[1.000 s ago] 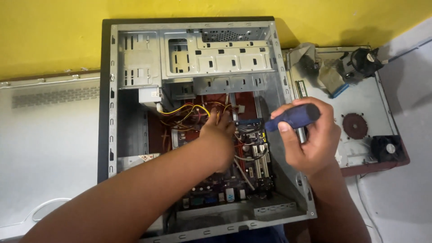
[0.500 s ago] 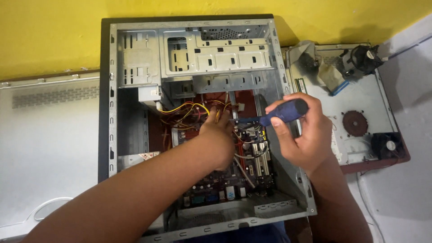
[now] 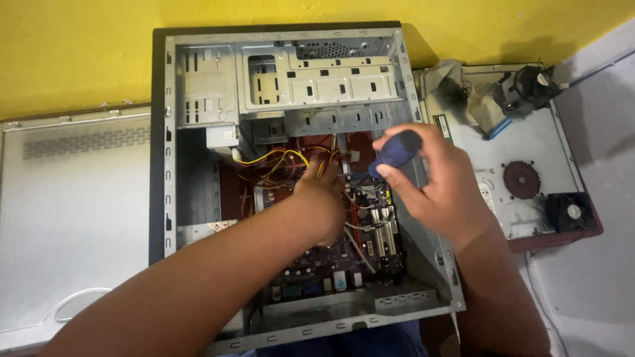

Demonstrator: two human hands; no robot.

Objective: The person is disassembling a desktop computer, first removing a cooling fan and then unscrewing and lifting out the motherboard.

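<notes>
The blue-handled screwdriver (image 3: 391,153) is over the open computer case (image 3: 284,59), tip pointing down at the circuit board (image 3: 344,254). The right hand (image 3: 433,182) grips its handle tight. The left hand (image 3: 324,198) is curled among the yellow wires (image 3: 271,160); what it pinches is hidden. If the tip slips, it might scratch the board or poke a wire

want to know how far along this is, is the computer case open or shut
Open. The computer case lies on its side with its side cover off, so the circuit board, the wires and the empty drive bays show.
</notes>
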